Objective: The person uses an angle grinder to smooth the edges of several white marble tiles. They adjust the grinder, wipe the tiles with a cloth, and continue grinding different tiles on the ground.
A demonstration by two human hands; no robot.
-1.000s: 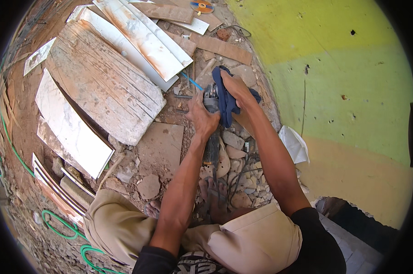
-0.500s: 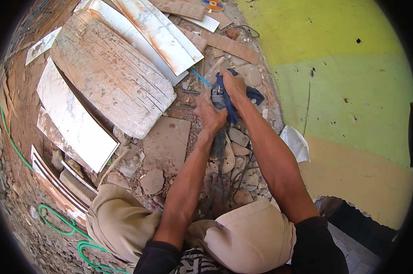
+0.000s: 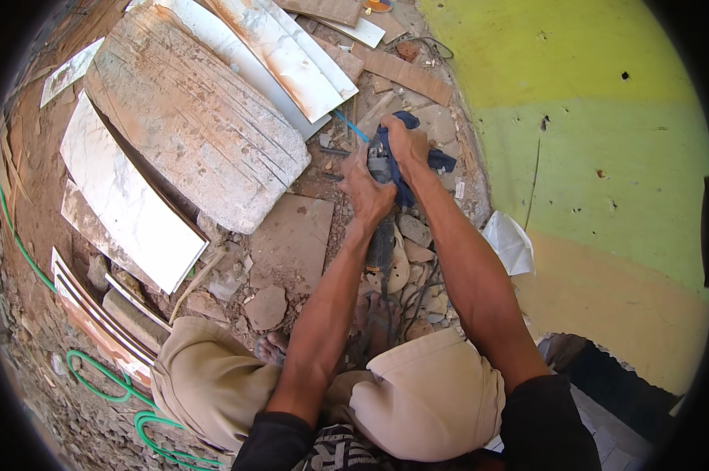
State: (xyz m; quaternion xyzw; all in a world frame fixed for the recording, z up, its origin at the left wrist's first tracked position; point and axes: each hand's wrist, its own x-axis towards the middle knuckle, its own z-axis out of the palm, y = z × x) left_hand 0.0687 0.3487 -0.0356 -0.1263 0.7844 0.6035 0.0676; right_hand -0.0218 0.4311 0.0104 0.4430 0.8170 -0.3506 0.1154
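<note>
My left hand (image 3: 366,188) grips a dark, dusty power tool (image 3: 382,247) with a metal head, its body pointing back toward my feet. My right hand (image 3: 405,145) is closed round a navy cloth (image 3: 442,163), bunched against the tool's head on its right side. A thin blue strip (image 3: 344,121) shows just beyond the head, running up toward white panels (image 3: 315,94). A dark cord (image 3: 421,302) lies on rubble below the tool. My bare forearms reach in from the lower edge.
Stone slab (image 3: 193,125), white tiles (image 3: 127,212) and green hose (image 3: 103,392) lie at left among debris. A flat broken piece (image 3: 291,243) sits mid-ground. The painted wall (image 3: 590,157) bounds the right, with a crumpled white sheet (image 3: 507,243) at its foot and a dark broken opening (image 3: 597,377) lower down.
Both hands, with the tool and cloth, have moved up and rightward in the picture. My right hand is more wrapped over the cloth at the tool's head.
</note>
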